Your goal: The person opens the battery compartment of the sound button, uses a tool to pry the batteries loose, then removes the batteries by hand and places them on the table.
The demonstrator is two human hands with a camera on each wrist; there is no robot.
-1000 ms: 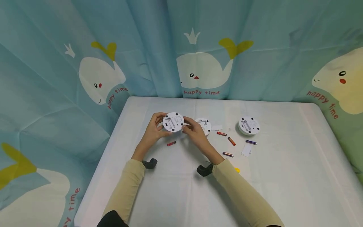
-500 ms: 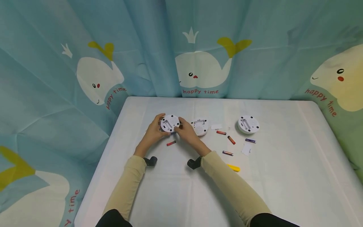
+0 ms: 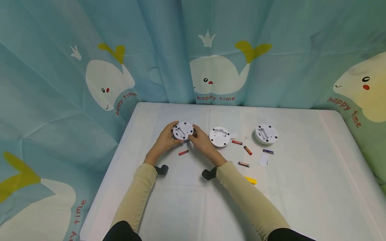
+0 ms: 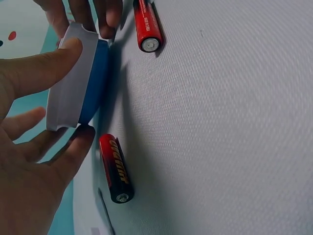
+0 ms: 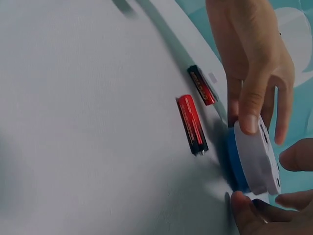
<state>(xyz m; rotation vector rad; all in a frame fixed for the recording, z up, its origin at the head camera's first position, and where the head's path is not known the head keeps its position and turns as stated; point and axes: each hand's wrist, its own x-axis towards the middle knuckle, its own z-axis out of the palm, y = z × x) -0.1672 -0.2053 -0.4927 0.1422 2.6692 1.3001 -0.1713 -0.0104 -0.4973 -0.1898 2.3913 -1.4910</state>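
Note:
Both hands hold a round white battery-powered device [image 3: 183, 130] with a blue underside, raised just over the table. Its face shows an open battery compartment, dark feet and small holes; what the compartment contains is too small to tell. My left hand [image 3: 164, 140] grips its left side, thumb on the white rim [image 4: 73, 93], fingers around the far edge. The right hand [image 3: 203, 142] pinches the right edge, thumb near the face, fingers partly hidden behind. Below the device lies a red battery [image 3: 183, 152]; in the left wrist view a red-and-black battery [image 4: 116, 169] lies close to the left hand.
A second white device [image 3: 219, 137] sits right of the hands, a third [image 3: 266, 134] further right. Between them lie several batteries, including a purple one [image 3: 268, 151], and a white cover [image 3: 263, 159]. A yellow handle [image 3: 251, 180] shows beside the right sleeve. Patterned curtain [image 3: 169, 67] hangs behind.
The right hand has shifted left along with its forearm, uncovering the second device and more of the yellow handle. The held device has sunk slightly; both hands stay on it.

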